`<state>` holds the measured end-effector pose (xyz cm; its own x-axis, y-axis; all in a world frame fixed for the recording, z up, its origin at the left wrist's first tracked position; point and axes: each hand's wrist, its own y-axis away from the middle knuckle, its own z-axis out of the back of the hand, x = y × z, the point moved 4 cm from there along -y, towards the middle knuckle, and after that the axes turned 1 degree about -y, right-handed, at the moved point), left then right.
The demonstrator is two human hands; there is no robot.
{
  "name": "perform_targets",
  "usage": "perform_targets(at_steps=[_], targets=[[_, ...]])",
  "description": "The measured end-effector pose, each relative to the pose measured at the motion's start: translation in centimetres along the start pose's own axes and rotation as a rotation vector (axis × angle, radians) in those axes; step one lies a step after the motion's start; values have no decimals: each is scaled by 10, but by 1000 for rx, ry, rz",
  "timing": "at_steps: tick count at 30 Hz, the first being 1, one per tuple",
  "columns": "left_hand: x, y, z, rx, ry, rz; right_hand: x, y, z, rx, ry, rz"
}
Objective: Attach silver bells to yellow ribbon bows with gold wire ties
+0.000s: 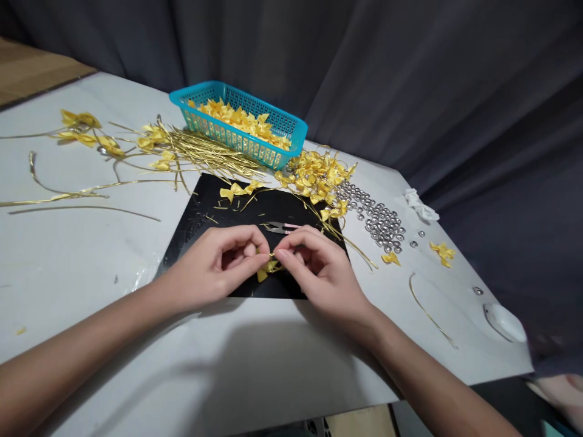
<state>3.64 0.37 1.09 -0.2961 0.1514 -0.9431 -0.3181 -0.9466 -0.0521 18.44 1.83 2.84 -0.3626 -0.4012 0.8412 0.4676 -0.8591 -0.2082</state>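
My left hand [218,261] and my right hand [319,267] meet over the front of a black mat [204,212]. Together their fingertips pinch one small yellow ribbon bow [268,269], which is partly hidden by the fingers. Small thread snips [280,228] lie on the mat just behind my hands. A gold wire [291,200] with yellow bows on it curves across the mat further back.
A blue basket [291,130] of yellow bows stands at the back. Gold wires [204,155] and loose bows lie to its left, a bow pile [316,176] and several silver beads [382,221] to the right. A white dish [503,320] sits near the right edge.
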Motion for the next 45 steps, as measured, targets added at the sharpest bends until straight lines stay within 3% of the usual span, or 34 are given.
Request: perform_targets(at_steps=[9, 17, 25, 35, 40, 45], targets=[[-1, 2, -1, 6, -17, 2, -10, 3, -6, 108, -415, -383], [0, 0, -1, 3, -20, -22, -3, 0, 0, 1, -196, -213], [2, 0, -2, 11, -34, -28, -1, 2, -4, 76, 87, -9], [1, -1, -2, -26, -58, 20, 0, 3, -6, 96, 149, 52], [1, -1, -3, -3, -55, 12, -3, 6, -11, 116, -27, -68], [0, 1, -2, 2, -56, -5, -14, 8, -19, 200, -445, -374]])
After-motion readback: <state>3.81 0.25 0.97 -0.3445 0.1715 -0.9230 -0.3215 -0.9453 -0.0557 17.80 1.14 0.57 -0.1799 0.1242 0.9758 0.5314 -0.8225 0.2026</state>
